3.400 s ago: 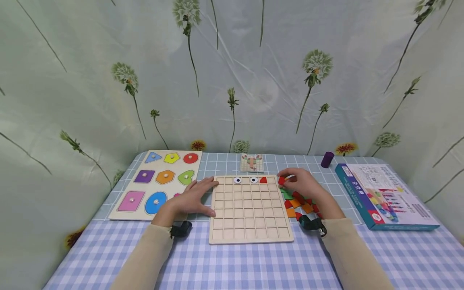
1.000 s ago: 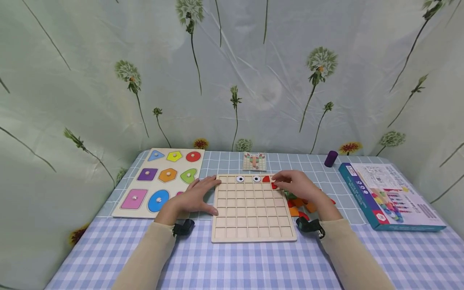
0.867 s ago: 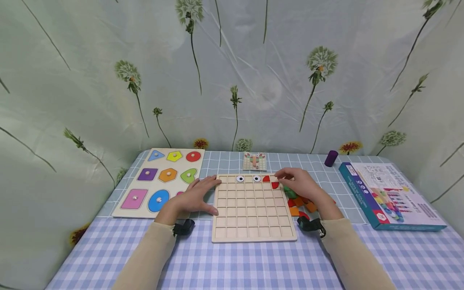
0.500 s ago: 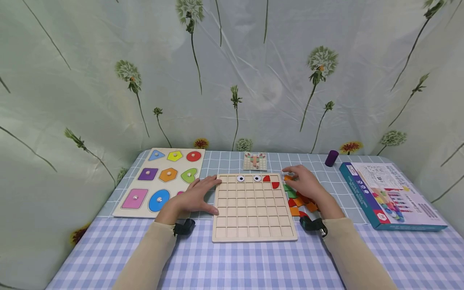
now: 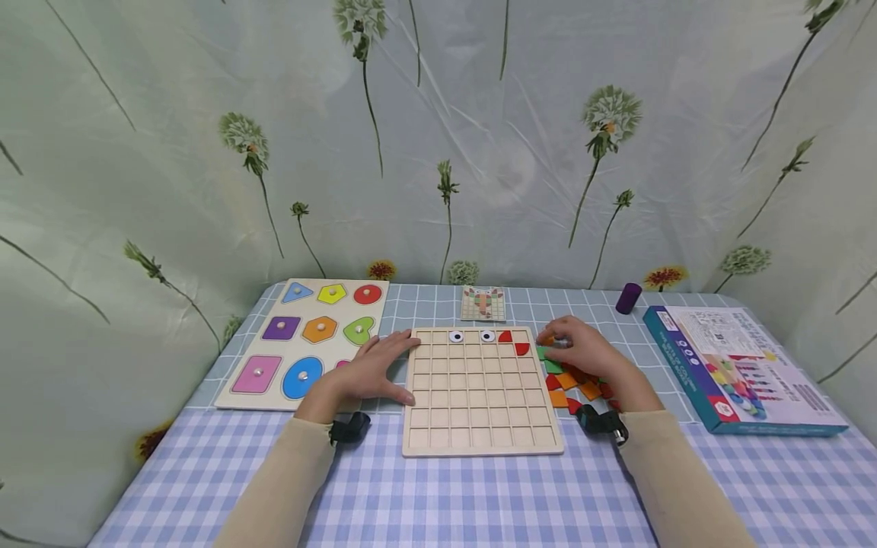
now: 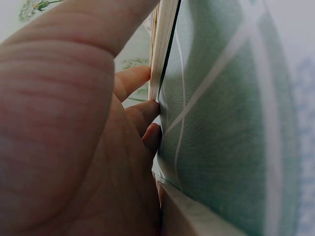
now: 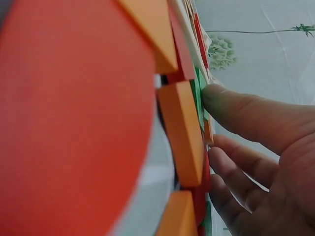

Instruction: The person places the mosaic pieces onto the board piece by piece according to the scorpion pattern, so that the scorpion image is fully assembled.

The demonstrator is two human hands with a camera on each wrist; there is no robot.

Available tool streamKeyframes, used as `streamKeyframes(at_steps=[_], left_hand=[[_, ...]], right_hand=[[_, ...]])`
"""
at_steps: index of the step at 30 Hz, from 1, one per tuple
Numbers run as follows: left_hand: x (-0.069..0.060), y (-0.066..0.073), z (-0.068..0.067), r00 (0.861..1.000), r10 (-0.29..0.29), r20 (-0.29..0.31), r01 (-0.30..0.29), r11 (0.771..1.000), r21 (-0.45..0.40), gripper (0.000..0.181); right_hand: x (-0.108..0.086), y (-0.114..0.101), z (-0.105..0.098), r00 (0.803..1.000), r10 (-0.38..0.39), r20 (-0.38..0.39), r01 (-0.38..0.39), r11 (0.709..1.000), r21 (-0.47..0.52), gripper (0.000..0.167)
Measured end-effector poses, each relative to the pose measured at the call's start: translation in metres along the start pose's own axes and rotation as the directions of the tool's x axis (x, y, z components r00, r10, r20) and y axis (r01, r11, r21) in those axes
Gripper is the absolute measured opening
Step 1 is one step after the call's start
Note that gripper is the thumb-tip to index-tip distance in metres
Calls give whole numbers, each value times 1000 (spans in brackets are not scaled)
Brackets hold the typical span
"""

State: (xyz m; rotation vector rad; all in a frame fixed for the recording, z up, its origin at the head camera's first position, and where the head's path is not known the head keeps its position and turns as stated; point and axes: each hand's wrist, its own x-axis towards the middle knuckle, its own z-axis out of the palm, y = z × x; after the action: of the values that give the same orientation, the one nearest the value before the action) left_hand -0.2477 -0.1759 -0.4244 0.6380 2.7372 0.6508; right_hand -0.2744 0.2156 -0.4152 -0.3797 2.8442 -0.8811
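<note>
The wooden grid board (image 5: 479, 455) lies flat at the centre in the head view. In its top row are two eye pieces (image 5: 456, 336) and a red piece (image 5: 505, 336); a second red piece (image 5: 522, 349) sits one row lower, to the right. My left hand (image 5: 363, 374), fingers spread, touches the board's left edge; in the left wrist view fingertips meet the board edge (image 6: 164, 54). Over the loose pieces right of the board is my right hand (image 5: 585, 352). In the right wrist view its thumb touches a green piece (image 7: 198, 96), with fingertips beside an orange piece (image 7: 208, 132). Whether it pinches one is unclear.
A shape puzzle board (image 5: 270, 403) with knobbed pieces lies on the left. Behind the grid board is a small pattern card (image 5: 483, 304). A purple cylinder (image 5: 628, 298) stands at the back right, near a flat printed box (image 5: 747, 369).
The second red piece went from my right hand onto the board. That hand let go and moved right, back over the loose pieces. My left hand stayed at the board's edge.
</note>
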Motion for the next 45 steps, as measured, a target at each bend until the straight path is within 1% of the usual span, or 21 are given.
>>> streamKeyframes(at_steps=[3,9,15,19,25,29,33,37,39,42,43,45], left_hand=[[1,0,1,1000,-2,0,2,1000,-8,104],[1,2,1,1000,-8,8,8,1000,-9,104],[2,2,1,1000,-3,6,3,1000,-11,104],[2,0,2,1000,-3,1,3,1000,-8,103],[1,-1,1,1000,-2,-3,2,1000,-10,104],[1,-1,0,1000,1,1,-1,1000,-6,104],[1,-1,0,1000,6,4,-6,1000,-9,104],[1,-1,-1,1000,12,0,-12,1000,-14,103],[1,0,-1,1000,10,0,-10,1000,-16,103],[0,1,-1,1000,3,2,-3,1000,-20,103],[0,1,-1,1000,1,3,-1,1000,-20,103],[1,1,-1,1000,-1,2,1,1000,-21,103]], right_hand=[[0,2,-1,1000,13,16,-13,1000,10,25],[1,4,-2,999,7,31,-5,999,-50,29],[1,0,-1,1000,-20,10,21,995,-99,19],[-1,-2,-2,999,-37,3,37,995,-90,12],[1,-4,0,999,-36,-22,35,999,-29,2],[1,-7,0,998,-44,-50,44,999,-5,4],[0,-12,-1,998,-17,-65,19,999,35,6],[-1,-16,-1,996,28,-81,-21,996,81,10],[-1,-17,0,995,30,-100,-19,994,106,12],[1,-21,2,994,32,-101,-9,975,222,15],[1,-22,4,995,28,-97,-2,964,266,17],[2,-25,6,997,25,-75,5,931,366,19]])
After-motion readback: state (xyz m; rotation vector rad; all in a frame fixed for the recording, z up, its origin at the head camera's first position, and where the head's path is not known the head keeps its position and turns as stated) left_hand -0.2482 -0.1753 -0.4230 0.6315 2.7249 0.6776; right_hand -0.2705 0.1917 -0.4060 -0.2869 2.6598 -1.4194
